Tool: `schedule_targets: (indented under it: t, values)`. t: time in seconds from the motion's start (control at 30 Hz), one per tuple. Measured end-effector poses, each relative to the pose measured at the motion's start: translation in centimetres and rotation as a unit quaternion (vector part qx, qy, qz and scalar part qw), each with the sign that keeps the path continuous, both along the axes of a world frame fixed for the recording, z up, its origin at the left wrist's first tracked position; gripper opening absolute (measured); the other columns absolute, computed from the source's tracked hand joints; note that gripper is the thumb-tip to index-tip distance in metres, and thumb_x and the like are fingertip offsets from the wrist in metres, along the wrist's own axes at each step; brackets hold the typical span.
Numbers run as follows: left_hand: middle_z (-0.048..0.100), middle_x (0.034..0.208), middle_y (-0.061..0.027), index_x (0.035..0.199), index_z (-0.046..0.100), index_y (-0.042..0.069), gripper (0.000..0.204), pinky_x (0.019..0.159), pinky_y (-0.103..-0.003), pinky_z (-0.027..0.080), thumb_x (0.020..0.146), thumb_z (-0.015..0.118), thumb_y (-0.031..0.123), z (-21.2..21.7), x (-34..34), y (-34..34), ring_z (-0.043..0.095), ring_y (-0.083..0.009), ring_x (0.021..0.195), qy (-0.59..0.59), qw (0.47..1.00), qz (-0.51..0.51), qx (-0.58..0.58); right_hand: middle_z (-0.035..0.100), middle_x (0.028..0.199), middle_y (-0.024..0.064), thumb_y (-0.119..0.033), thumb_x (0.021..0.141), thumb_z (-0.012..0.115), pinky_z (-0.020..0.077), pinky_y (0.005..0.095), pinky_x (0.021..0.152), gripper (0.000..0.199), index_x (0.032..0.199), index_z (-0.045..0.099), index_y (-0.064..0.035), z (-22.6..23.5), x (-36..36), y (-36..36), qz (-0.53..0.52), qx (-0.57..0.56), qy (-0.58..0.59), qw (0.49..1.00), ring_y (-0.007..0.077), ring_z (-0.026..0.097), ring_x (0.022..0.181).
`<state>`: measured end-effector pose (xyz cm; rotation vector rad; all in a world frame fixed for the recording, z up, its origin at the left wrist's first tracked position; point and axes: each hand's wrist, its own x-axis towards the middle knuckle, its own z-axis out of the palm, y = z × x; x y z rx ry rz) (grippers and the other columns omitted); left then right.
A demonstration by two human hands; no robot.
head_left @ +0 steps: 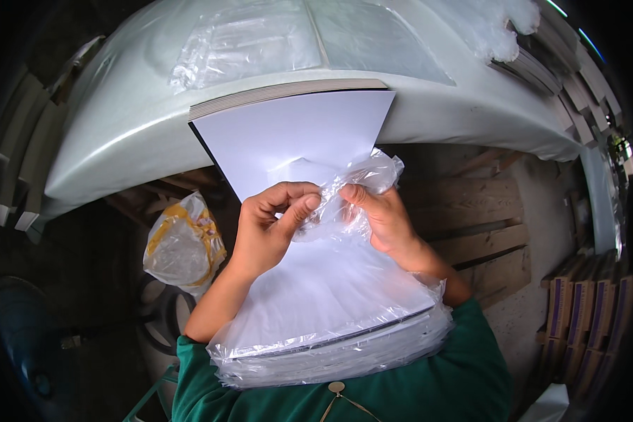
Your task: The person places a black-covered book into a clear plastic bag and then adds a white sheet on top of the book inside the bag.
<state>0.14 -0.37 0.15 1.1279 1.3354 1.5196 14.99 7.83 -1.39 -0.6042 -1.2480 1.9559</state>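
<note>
My left hand (266,224) is closed, with thumb and fingertips pinching the gathered edge of a clear plastic bag (373,172). My right hand (392,219) grips the same crinkled film, its thumb pressed on top. Just beyond the hands, a thick stack of boards or books with a plain white top face (288,137) rests against the table edge. Its near end runs down behind my hands and the film. Against my body lies a layered pile in clear plastic (330,337), white on top with a dark line along its near edge. The exact contents are unclear.
A padded, plastic-covered table (119,155) curves across the far side, with clear plastic sheets (250,42) lying on it. At left hangs a clear bag with yellow tape (184,243). Wooden pallet slats (471,207) are at right, near stacked purple-striped packs (577,309).
</note>
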Motion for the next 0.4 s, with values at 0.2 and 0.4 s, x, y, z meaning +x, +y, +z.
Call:
schedule_targets:
  t: [0.2, 0.4]
  values:
    - [0.053, 0.062, 0.0008, 0.076, 0.06, 0.0, 0.016, 0.051, -0.018, 0.036, 0.082, 0.06, 0.014, -1.0, -1.2, 0.2, 0.046, -0.0034, 0.058, 0.007, 0.998, -0.044, 0.04, 0.055, 0.078, -0.001, -0.018, 0.077, 0.067, 0.0387, 0.0198, 0.053, 0.019, 0.086, 0.057, -0.0039, 0.2, -0.6, -0.3, -0.015, -0.02, 0.021, 0.999, 0.0055, 0.05, 0.067]
    - [0.06, 0.075, -0.0029, 0.088, 0.06, 0.002, 0.015, 0.058, -0.018, 0.043, 0.08, 0.062, 0.014, -1.2, -1.7, -0.4, 0.053, -0.0066, 0.064, 0.058, 0.997, -0.057, 0.002, 0.058, 0.082, 0.0009, -0.019, 0.077, 0.067, 0.0408, 0.0207, 0.066, 0.026, 0.094, 0.057, -0.0031, -0.6, -0.2, -0.1, -0.005, 0.006, 0.011, 1.0, 0.0072, 0.052, 0.077]
